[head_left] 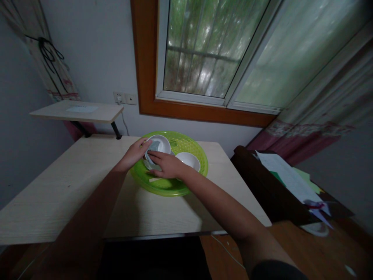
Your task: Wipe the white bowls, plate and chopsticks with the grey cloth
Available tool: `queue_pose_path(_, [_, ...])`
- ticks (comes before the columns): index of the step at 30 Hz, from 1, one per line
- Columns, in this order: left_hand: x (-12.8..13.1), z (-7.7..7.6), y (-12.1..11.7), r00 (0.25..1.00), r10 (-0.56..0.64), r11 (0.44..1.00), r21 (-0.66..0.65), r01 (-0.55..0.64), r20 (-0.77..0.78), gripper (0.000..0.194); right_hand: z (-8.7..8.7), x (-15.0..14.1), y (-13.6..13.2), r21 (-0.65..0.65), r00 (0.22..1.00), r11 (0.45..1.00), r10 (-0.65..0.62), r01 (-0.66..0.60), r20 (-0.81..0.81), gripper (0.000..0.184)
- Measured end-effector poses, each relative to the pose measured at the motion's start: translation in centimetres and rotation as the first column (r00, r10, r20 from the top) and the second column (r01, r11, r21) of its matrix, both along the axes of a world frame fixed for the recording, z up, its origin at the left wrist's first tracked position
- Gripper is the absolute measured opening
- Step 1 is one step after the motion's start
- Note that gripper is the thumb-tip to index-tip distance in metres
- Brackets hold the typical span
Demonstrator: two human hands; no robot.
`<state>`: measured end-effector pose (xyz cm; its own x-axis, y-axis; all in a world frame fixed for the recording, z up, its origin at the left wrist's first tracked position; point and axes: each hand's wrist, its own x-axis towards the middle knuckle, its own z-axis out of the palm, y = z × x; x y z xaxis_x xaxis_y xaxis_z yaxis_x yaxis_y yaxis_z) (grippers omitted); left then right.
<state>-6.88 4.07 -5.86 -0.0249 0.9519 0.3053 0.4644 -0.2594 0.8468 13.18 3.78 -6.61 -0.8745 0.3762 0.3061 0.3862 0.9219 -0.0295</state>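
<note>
My left hand [137, 152] is closed on the left rim of a white bowl [164, 144], which is tilted over the green plastic basin [202, 152]. A greyish, cloth-like piece [154, 145] lies against the inside of this bowl. My right hand [167, 165] grips that piece at the bowl's near side, fingers at the rim and thumb lower down. A second white bowl [190, 158] rests in the basin, partly hidden behind my right wrist. Below my right thumb, the end of a pale stick [154, 179] shows.
The basin stands on a pale wooden table [78, 190]. A small raised shelf [101, 112] with a paper on it is at the back left. A window [204, 50] is behind the table. To the right, papers [282, 171] lie on a dark brown piece of furniture.
</note>
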Motion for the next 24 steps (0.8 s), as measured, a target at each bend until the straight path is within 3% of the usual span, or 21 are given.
queue_pose_path(4, [0.1,0.0,0.0,0.999,-0.044,0.999,0.002,0.044,0.021,0.049,-0.5,-0.4,0.3,0.115,0.997,0.991,-0.072,0.07,0.01,0.075])
queue_pose_path(8, [0.1,0.0,-0.1,0.997,-0.036,0.999,-0.016,0.037,0.068,0.052,-0.4,-0.4,0.5,0.197,0.973,0.953,-0.228,0.229,-0.027,0.078])
queue_pose_path(10, [0.1,0.0,-0.2,0.995,-0.006,0.999,-0.037,0.01,0.095,0.055,-0.1,-0.5,0.4,0.231,0.957,0.931,-0.288,0.285,-0.019,0.071])
queue_pose_path(13, [0.1,0.1,-0.4,0.994,0.016,0.999,-0.054,-0.01,0.11,0.058,0.5,-0.8,0.2,0.227,0.942,0.925,-0.327,0.304,0.069,0.046])
queue_pose_path(18, [-0.1,0.0,-0.3,1.0,0.018,1.0,-0.019,-0.017,0.015,0.058,1.2,-0.8,-0.1,0.183,0.954,0.966,-0.218,0.181,0.206,0.028])
queue_pose_path(21, [-0.2,-0.1,-0.1,0.999,0.006,1.0,0.011,-0.005,-0.037,0.057,0.9,-0.5,0.0,0.146,0.977,0.985,-0.114,0.088,0.182,0.024])
queue_pose_path(24, [-0.3,-0.3,0.2,0.999,-0.004,1.0,0.016,0.005,-0.046,0.059,0.4,-0.4,0.2,0.111,0.994,0.993,-0.049,0.038,0.099,0.03])
